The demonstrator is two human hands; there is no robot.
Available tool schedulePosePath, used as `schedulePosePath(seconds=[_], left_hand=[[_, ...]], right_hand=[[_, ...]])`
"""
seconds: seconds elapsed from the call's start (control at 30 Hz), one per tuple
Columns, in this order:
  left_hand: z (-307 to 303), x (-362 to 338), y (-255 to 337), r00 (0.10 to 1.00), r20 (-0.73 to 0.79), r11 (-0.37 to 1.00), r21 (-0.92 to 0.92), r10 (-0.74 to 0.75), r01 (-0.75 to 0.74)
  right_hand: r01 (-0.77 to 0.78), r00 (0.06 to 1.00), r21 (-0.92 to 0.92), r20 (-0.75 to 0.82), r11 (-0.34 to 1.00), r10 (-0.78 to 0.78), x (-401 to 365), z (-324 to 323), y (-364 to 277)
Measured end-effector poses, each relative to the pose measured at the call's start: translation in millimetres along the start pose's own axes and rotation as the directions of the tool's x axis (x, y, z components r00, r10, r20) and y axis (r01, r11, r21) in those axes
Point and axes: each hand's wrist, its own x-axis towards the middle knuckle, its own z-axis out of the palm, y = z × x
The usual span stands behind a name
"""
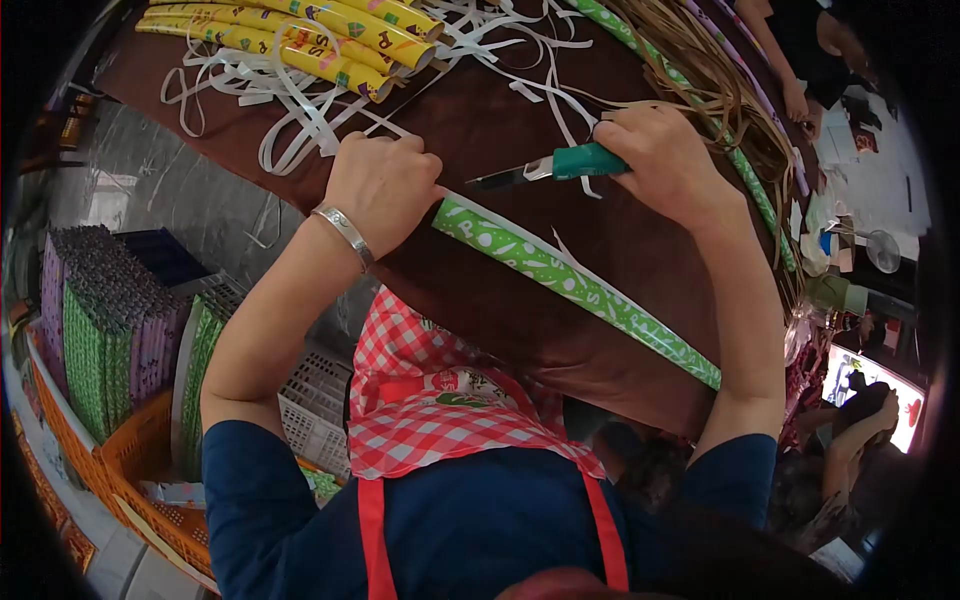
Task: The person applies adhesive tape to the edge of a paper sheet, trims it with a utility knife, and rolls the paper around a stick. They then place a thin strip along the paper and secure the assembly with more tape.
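Near yellow patterned tubes (330, 45), the left hand (385, 185) grips the upper-left end of a green patterned strip (575, 285) lying across brown cloth (480, 240); apart from it, right hand (665, 160) clasps a green-handled cutter (560, 165), blade pointing left.

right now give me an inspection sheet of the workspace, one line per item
surface: brown cloth, creased
job's things: green patterned strip; green-handled knife, blade exposed, pointing towards the left hand
clutter: white strips around yellow rolls; brown strips heaped at right
hands: left closed on the green strip's upper end; right hand grips the knife
cables: nothing seen
surroundings: orange crate and patterned bundles at left; other people at right
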Motion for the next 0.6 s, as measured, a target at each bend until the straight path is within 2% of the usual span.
schedulePosePath(seconds=[0.07, 0.17, 0.3, 0.4, 0.47, 0.6], left_hand=[[0.4, 0.2, -0.1, 1.0, -0.001, 1.0, -0.001, -0.001, 0.001], [-1.9, 1.3, -0.2, 1.0, -0.009, 1.0, -0.021, 0.004, -0.004], [-2.6, 3.1, 1.4, 0.999, 0.04, 0.999, -0.023, -0.032, 0.033], [0.5, 3.7, 1.1, 0.999, 0.03, 0.999, -0.012, -0.037, 0.037], [5.2, 2.1, -2.2, 0.998, -0.06, 1.0, -0.021, 0.01, -0.011], [1.9, 2.0, -0.9, 1.0, -0.028, 1.0, -0.024, -0.002, 0.002]], right_hand=[[0.028, 0.999, 0.063, 0.016, 0.998, -0.029, 0.1, 5.4, -5.6], [0.03, 0.996, 0.037, 0.082, 0.999, -0.033, 1.3, 10.9, -10.7], [0.026, 0.998, 0.039, 0.06, 0.999, -0.029, 0.8, 14.5, -15.2], [0.03, 0.996, 0.042, 0.081, 0.999, -0.033, -0.5, 15.1, -16.0], [0.04, 0.997, 0.05, 0.066, 0.998, -0.043, 0.3, 15.8, -16.3], [0.029, 0.995, 0.039, 0.099, 0.999, -0.032, 3.9, 18.9, -16.6]])
